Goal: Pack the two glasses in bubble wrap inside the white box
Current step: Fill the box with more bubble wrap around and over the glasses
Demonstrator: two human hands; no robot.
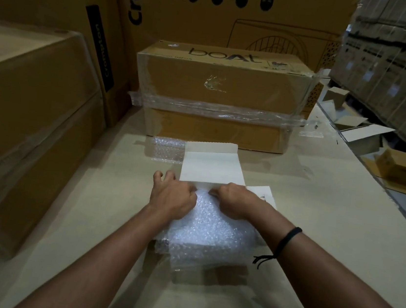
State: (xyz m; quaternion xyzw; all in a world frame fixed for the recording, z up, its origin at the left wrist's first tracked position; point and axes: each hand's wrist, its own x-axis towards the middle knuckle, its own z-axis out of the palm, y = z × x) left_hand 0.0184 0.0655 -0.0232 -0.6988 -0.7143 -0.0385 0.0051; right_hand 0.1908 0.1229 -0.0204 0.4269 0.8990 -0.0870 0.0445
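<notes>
A bundle of bubble wrap (208,234) lies on the cardboard-covered surface in front of me, its far end at the mouth of the white box (210,165). The box lies flat with its lid flap raised at the far end and a side flap sticking out on the right. My left hand (172,196) grips the left side of the bundle's far end, fingers curled at the box edge. My right hand (236,200) grips the right side the same way. No glass shows through the wrap.
A taped brown boAt carton (219,92) stands just behind the white box. More bubble wrap (168,148) lies left of the box. Big cartons (27,117) wall the left side. Small open boxes (400,165) lie on the floor at right.
</notes>
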